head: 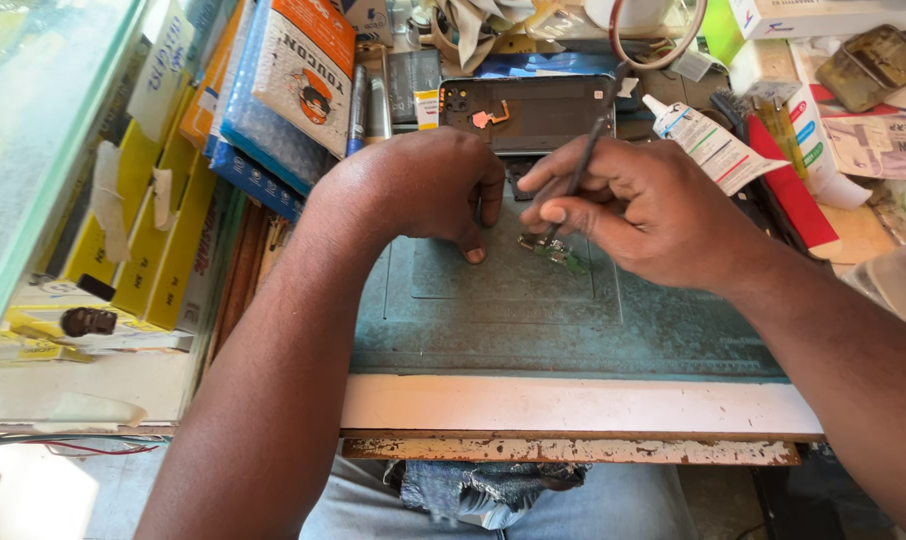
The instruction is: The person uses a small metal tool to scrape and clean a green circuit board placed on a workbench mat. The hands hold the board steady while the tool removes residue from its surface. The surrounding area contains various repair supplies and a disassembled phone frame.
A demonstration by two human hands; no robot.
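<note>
My right hand [645,205] grips a thin dark tool [585,162] like a pen, its tip pressed onto a small green circuit board [555,251] lying on the teal work mat [533,320]. Just left of the board, my left hand [425,185] rests curled on the mat, thumb tip touching the surface. Whether its fingers hold anything small is hidden. Behind both hands lies an opened dark phone body [533,112] with a small orange flex part on it.
A white glue tube [708,145] and a red-white flat pack [795,190] lie at the right. Yellow and blue packets [263,90] stand stacked at the left beside a glass pane [33,150]. The worn white bench edge [573,408] runs along the front.
</note>
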